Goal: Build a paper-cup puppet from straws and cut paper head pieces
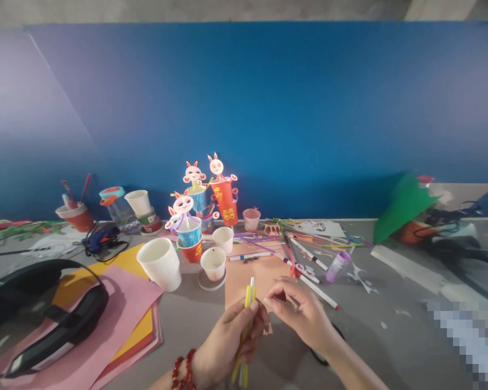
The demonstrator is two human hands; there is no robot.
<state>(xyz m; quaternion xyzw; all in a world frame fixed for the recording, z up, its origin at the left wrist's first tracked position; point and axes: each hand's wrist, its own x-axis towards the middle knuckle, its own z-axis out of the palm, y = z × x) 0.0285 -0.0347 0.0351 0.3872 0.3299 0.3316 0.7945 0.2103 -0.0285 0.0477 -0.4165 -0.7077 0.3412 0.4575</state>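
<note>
Left hand (230, 329) grips yellow and white sticks (249, 293), seemingly unattached; right hand (303, 311) pinches, contents unclear. Far, left of centre, three rabbit-faced paper-cup figures (188, 232) look finished.

Low gap, white cups (159, 264) behind.
A hand could slide along bare tabletop (187, 319) between the pink paper (124, 311) and the left hand (231, 333); toward the back edge, the cups and 3 rabbit figures (189, 232) stand in the way, markers (320, 291) lying to their right.

straws (248, 293) in left hand (232, 328) | headphones (91, 310) on paper (128, 309), left | pot (411, 231), perhaps, right
</note>
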